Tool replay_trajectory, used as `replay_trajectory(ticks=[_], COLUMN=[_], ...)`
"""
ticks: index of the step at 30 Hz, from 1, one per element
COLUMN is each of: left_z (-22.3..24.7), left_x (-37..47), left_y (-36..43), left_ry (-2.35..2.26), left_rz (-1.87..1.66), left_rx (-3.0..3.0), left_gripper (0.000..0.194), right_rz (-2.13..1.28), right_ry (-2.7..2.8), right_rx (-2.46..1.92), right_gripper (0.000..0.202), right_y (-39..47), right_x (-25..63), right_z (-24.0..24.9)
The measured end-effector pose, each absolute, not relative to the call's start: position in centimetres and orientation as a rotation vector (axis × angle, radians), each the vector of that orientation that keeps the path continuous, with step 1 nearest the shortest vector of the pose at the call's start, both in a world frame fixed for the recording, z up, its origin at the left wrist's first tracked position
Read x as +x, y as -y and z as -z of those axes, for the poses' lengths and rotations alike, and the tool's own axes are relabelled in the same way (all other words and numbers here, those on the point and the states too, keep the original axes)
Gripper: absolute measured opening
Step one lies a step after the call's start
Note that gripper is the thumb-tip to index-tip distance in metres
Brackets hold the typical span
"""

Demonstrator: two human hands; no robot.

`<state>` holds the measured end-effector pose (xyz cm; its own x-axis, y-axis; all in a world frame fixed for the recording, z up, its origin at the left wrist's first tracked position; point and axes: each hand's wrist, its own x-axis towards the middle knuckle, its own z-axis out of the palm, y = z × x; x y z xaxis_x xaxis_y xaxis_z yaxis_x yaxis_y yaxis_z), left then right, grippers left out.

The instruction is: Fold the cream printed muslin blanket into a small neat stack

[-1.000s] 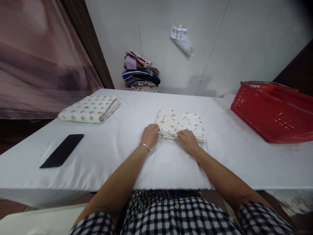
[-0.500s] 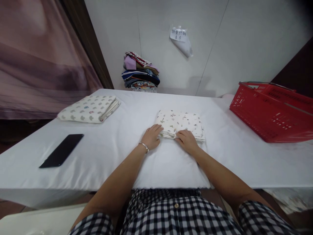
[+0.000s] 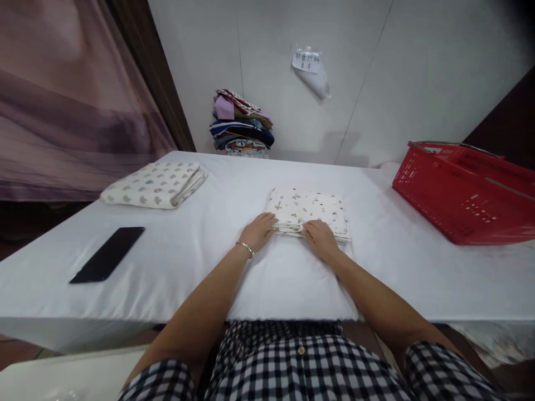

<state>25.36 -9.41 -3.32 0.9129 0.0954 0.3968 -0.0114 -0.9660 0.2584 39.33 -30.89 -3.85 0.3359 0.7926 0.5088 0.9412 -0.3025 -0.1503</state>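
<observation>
A folded white cloth (image 3: pixel 311 206) with a small scattered print lies in front of me, its layered edge facing my body. At its near left corner is my left hand (image 3: pixel 257 233), wearing a silver bracelet (image 3: pixel 246 248), fingers closed along the corner and thumb at the front. Along the near edge, my right hand (image 3: pixel 321 239) grips the layers, fingertips on top and thumb by the edge. The undersides of both hands are hidden.
White sheeting covers the table (image 3: pixel 175 250). To the left lie a larger folded cloth (image 3: pixel 154 186) with grey motifs and a black flat phone-like slab (image 3: pixel 109 255). A red basket (image 3: pixel 463 192) stands right. Behind the table is a fabric stack (image 3: pixel 242 125); a sign (image 3: pixel 307 61) hangs on the wall.
Both hands stay at the folded cloth with barely any movement; the right hand sits very slightly farther right. The view has shifted a little.
</observation>
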Motion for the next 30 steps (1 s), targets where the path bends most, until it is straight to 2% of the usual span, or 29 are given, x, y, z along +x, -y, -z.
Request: replay_trajectory(ticks=[19, 23, 27, 30], left_z=[3.66, 3.54, 3.55, 3.62], left_x=[25.44, 25.06, 24.86, 25.04], left_y=[9.96, 9.98, 9.89, 9.80], left_ry=[-0.181, -0.131, -0.071, -0.094], left_rz=[-0.609, -0.576, -0.529, -0.547], left_rx=[2.966, 2.959, 2.950, 2.956], left_gripper=[0.031, 0.033, 0.047, 0.041], right_rz=[0.489, 0.484, 0.465, 0.467], right_ry=[1.622, 1.629, 1.641, 1.632], right_rx=[-2.163, -2.153, -2.178, -2.192], right_gripper=[0.022, 0.019, 0.022, 0.022], right_y=[31.13, 31.29, 31.40, 31.38], right_x=[38.92, 38.83, 38.74, 38.75], right_z=[3.71, 3.68, 3.57, 3.51])
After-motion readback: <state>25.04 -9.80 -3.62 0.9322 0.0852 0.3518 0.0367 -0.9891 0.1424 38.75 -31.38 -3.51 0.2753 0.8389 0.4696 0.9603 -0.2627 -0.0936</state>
